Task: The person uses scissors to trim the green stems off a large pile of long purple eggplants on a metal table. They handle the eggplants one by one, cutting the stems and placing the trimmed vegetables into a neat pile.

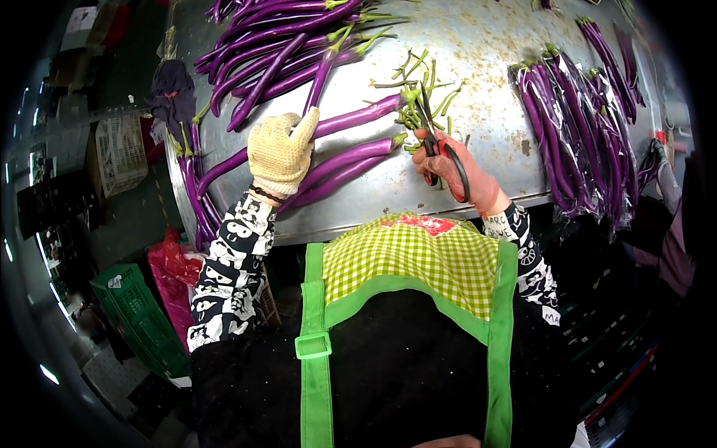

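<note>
My left hand (280, 148), in a cream knitted glove, grips a long purple eggplant (361, 113) whose stem end points right. Scissors (427, 112) with black and red handles are in my right hand (468, 173). Their blades are at that eggplant's green cap; whether they touch it is hard to tell. Around the blades lie several cut green stems (417, 67). Two more eggplants (347, 162) lie just below the held one, partly behind my left hand. Beyond it is a heap of long eggplants (280, 56) with stems on.
Bagged eggplants (582, 134) in clear plastic lie at the right of the metal table (498, 162). More eggplants (193, 196) lie along its left edge, near a dark purple cloth (171, 89). Below left stand a green crate (140, 319) and a red plastic bag (173, 263).
</note>
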